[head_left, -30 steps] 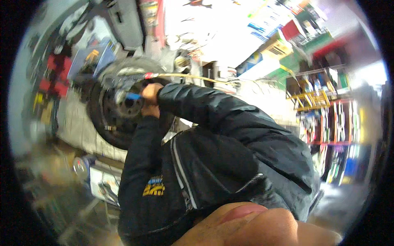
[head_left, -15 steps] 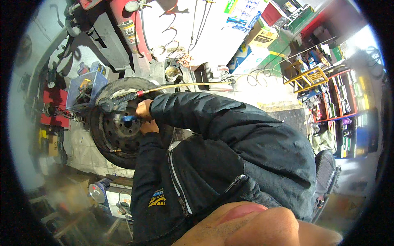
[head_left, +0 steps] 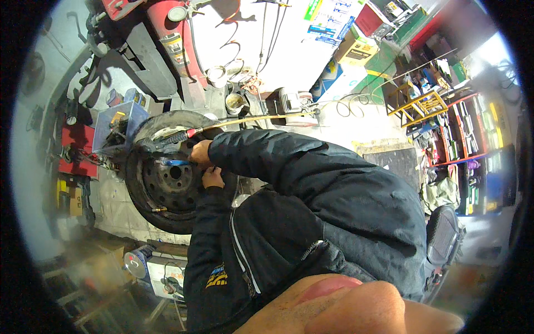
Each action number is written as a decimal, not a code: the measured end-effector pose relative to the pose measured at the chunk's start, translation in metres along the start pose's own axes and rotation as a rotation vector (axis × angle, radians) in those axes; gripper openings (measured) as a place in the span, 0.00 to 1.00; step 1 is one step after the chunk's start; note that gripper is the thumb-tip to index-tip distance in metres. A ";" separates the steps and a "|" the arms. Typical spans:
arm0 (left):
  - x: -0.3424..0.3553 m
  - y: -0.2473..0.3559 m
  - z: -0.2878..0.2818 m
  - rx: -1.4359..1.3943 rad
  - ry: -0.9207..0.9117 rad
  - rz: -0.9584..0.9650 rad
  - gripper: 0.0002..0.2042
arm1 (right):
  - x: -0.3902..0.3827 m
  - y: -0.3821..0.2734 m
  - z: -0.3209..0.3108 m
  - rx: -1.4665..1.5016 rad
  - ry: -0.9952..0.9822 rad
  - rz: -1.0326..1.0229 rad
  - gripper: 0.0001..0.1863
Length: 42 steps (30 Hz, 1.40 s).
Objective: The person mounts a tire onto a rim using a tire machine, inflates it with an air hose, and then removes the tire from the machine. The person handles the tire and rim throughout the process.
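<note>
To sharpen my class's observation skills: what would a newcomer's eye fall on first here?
Probably the big dark wheel left of centre, with the right hand and left hand close together over its right side and a bright blue item near its hub. Next, perhaps, the red cylinder at the upper left and the yellow frame toward the right.

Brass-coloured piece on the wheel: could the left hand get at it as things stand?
Probably yes: between the left hand and the brass-coloured piece I see only the wheel, nothing blocking.
</note>
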<state>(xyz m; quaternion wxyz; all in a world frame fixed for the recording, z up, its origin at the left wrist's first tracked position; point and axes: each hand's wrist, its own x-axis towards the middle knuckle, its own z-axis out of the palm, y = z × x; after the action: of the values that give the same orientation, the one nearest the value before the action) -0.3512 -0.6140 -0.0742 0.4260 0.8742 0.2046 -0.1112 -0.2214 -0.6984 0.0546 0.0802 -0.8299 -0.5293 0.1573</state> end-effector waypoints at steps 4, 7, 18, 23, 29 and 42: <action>0.021 -0.018 -0.006 -1.146 -0.544 -0.471 0.10 | -0.023 -0.021 0.017 0.077 0.230 0.207 0.21; 0.011 -0.012 -0.001 -1.422 -0.338 -0.628 0.09 | -0.037 -0.030 0.023 0.086 0.372 0.211 0.17; -0.001 -0.004 -0.001 -1.097 -0.315 -0.526 0.17 | 0.006 -0.001 -0.009 0.057 -0.120 -0.068 0.19; 0.045 -0.070 0.032 -1.247 -0.420 -0.590 0.18 | -0.029 -0.023 0.009 0.127 0.193 0.190 0.18; 0.038 -0.085 0.054 -1.498 -0.398 -0.351 0.21 | -0.016 -0.018 0.005 0.166 0.149 0.262 0.21; -0.029 0.018 0.005 -0.681 -0.095 -0.201 0.28 | -0.009 0.005 0.010 0.059 -0.006 0.023 0.19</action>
<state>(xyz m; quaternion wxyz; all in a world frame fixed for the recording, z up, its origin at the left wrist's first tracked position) -0.3689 -0.6354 -0.0545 0.6887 0.6517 0.2949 -0.1184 -0.2241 -0.7092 0.0457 0.1011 -0.8329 -0.5149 0.1761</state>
